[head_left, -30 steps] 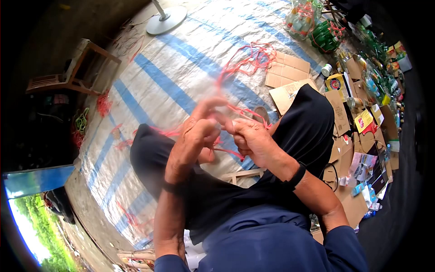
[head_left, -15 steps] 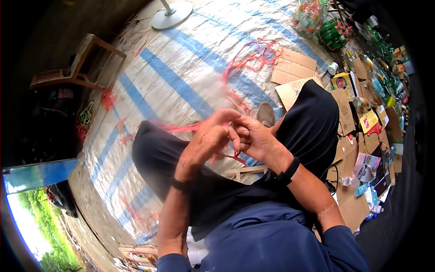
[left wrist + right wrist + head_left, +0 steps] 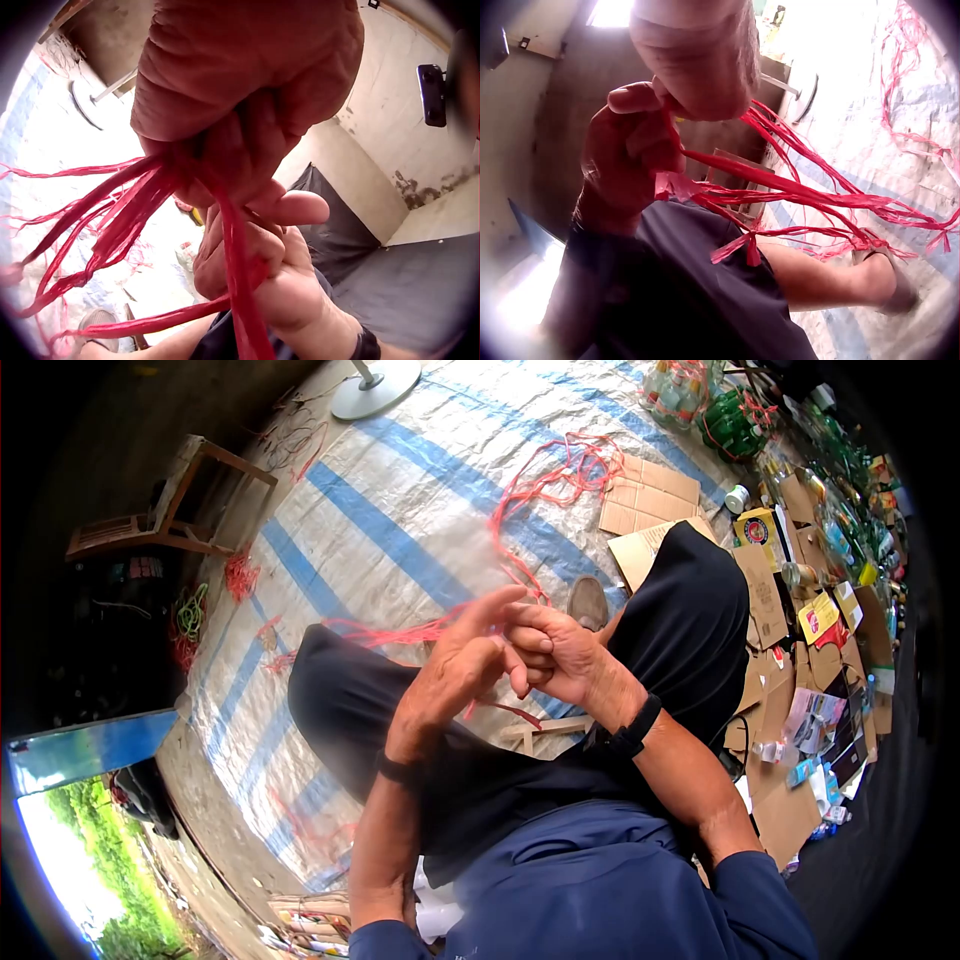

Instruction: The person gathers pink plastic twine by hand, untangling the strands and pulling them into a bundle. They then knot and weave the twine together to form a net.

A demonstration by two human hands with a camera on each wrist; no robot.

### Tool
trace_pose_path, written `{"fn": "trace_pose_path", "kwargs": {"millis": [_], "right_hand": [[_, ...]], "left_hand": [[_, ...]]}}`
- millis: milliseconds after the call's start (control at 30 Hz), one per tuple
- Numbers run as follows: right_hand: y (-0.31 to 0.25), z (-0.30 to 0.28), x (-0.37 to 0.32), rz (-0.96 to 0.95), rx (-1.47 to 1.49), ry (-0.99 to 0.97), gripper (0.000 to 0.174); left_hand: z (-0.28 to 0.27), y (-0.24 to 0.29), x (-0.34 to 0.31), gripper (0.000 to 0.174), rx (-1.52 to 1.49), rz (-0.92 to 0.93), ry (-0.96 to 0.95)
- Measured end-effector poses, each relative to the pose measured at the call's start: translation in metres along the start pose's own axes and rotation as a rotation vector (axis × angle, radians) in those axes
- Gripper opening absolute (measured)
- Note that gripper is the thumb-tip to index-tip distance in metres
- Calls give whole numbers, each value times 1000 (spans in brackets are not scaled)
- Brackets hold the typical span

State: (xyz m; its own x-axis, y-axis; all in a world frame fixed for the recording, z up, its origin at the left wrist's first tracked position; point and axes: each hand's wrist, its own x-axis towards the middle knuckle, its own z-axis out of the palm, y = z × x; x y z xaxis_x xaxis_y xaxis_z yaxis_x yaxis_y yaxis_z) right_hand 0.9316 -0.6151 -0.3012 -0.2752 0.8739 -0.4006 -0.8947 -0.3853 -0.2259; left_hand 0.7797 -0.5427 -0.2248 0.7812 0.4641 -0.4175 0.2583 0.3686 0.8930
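Both hands meet above the person's lap in the head view. The left hand (image 3: 450, 670) grips a bunch of red plastic string (image 3: 112, 240) in its curled fingers, and several strands fan out from it in the left wrist view. The right hand (image 3: 575, 665) lies against the left one, its fingers curled around a strand where the hands meet. In the right wrist view, strands of the red string (image 3: 772, 176) stretch away from between the hands, some with short knotted ends. The fingertips at the meeting point are partly hidden behind the hands.
A blue-striped tarp (image 3: 390, 550) covers the floor, with a loose red string heap (image 3: 570, 470) on it. Flattened cardboard (image 3: 650, 495) and piled bottles and boxes (image 3: 830, 610) lie at the right. A wooden chair (image 3: 190, 500) lies at the left; a shoe (image 3: 588, 603) shows ahead.
The left hand was blurred and raised a second ago; it has moved right, against the right hand. Over the last half second both hands have stayed almost in place with the string.
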Motion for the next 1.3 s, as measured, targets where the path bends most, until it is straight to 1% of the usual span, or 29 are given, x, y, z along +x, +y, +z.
{"fn": "trace_pose_path", "kwargs": {"millis": [33,100,167,200,333,467,533,567,600,633,667,733,800,833,867,900,967,1000,1033,1067,1133,1167,1200,1267,1300], "right_hand": [[-1,2,-2,-9,4,-5,27],[-3,4,-4,-18,8,-10,27],[-6,2,-6,-7,-49,-29,38],[-7,1,-6,-7,-48,-30,38],[-6,-2,-7,-48,-78,-31,32],[-5,-8,-4,-69,-56,-23,26],[-7,-6,-5,-73,-76,-27,23],[-7,-6,-5,-77,-96,-31,20],[-6,-6,-4,-76,-95,-30,20],[-4,-6,-4,-76,-101,-6,19],[-3,-6,-3,-75,-107,18,17],[3,-12,1,-72,-136,33,18],[7,-17,4,-70,-166,48,19],[9,-18,5,-30,-172,15,22],[10,-19,5,11,-177,-18,24],[10,-19,5,11,-176,-18,24],[10,-19,7,27,-175,-159,28],[11,-19,8,26,-174,-159,28],[12,-19,10,1,-129,-97,28],[13,-19,12,-24,-85,-35,28],[10,-13,8,-38,-52,0,26],[8,-11,7,-51,-20,35,24],[7,-12,6,-50,-19,36,24],[3,-14,4,-65,-27,-27,20],[3,-15,4,-64,-27,-27,20]], "left_hand": [[2,-1,0,54,-86,9,10],[-3,-3,0,56,-48,-8,-4],[-4,-4,0,57,-9,-25,-19],[-2,-4,-1,59,11,-7,7],[-1,-11,-1,59,-2,12,88],[1,-14,-2,59,-28,-2,127],[3,-21,0,52,14,79,268],[3,-22,0,52,15,78,269],[3,-21,-1,47,34,73,288],[3,-20,0,43,53,69,306],[2,-21,0,43,53,68,306],[0,-25,0,38,109,97,322],[-2,-31,2,37,117,125,343],[-2,-32,2,36,125,154,364],[-1,-32,1,36,125,153,363],[0,-30,0,36,131,125,365],[-2,-29,0,35,137,96,366],[-4,-33,1,36,159,107,321],[-7,-36,2,37,181,118,276],[-9,-40,3,37,182,118,275],[-11,-44,4,38,65,138,223],[-11,-45,3,38,64,137,223],[-10,-43,2,37,57,110,232],[-6,-40,1,37,50,84,241],[-2,-39,0,31,5,103,270]]}}
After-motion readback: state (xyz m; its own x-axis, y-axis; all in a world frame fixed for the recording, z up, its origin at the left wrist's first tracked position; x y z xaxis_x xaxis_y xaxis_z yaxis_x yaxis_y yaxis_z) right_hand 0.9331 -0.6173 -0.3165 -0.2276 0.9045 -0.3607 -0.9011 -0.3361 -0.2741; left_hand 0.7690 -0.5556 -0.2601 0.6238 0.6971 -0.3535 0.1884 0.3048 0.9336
